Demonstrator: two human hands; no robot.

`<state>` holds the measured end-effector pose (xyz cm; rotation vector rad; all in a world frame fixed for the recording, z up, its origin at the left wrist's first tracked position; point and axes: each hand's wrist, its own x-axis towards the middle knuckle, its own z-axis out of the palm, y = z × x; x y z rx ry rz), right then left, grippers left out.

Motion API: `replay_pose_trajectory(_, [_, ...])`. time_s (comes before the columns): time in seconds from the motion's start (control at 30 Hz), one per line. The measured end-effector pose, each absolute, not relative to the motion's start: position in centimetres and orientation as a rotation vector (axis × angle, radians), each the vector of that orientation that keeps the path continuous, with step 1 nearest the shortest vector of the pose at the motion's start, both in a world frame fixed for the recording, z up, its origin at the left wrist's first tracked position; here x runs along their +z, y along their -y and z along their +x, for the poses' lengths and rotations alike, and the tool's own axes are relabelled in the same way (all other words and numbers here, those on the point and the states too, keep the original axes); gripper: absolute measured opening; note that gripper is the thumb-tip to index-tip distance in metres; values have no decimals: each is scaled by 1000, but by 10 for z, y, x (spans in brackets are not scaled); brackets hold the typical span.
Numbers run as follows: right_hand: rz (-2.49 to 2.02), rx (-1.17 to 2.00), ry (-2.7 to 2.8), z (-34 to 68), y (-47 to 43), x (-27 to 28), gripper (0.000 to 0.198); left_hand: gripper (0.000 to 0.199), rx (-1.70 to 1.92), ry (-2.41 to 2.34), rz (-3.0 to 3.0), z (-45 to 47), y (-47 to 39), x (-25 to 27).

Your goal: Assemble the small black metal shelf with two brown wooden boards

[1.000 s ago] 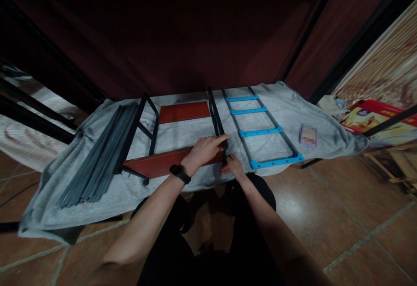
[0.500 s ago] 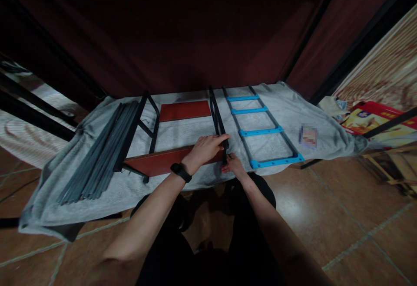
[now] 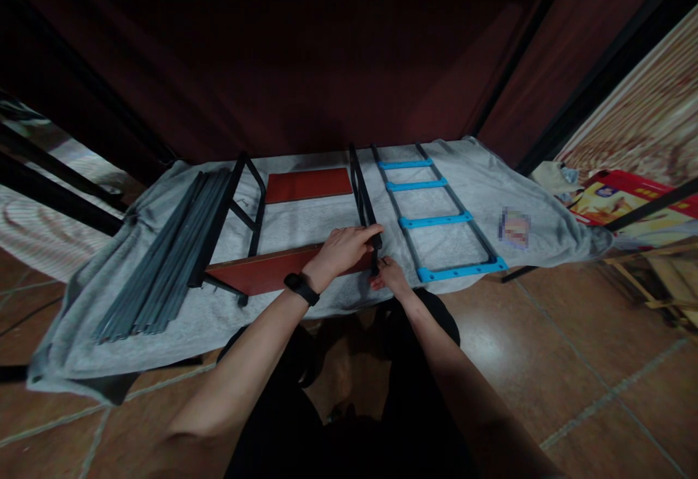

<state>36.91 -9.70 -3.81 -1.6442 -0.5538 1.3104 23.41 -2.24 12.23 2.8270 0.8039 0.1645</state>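
Note:
A black metal frame (image 3: pixel 362 188) stands at the right end of two reddish-brown boards. My left hand (image 3: pixel 349 248), with a dark band on its wrist, lies over the near board (image 3: pixel 262 272) and holds this frame's near end. My right hand (image 3: pixel 389 275) is beside the frame's lower near corner, its fingers curled in a pinch. What is between those fingers is too small to make out. A matching black frame (image 3: pixel 221 221) stands at the boards' left end. The far board (image 3: pixel 308 184) lies between the two frames.
Several grey metal tubes (image 3: pixel 166 261) lie at the left on a grey cloth (image 3: pixel 294 228). Right of my hands lies a rack with blue crossbars (image 3: pixel 436 222). A small blurred item (image 3: pixel 515 228) lies further right, and a red and yellow box (image 3: pixel 627 199) stands beyond.
The view has shifted very slightly. Both hands stay at the near end of the black frame, with no clear movement of any part.

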Motion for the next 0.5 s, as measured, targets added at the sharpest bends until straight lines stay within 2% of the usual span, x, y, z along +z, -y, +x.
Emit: replay_pose_trajectory(0.5, [-1732, 1247, 552, 367, 96, -36, 15, 49, 165, -794, 2837, 235, 21, 121])
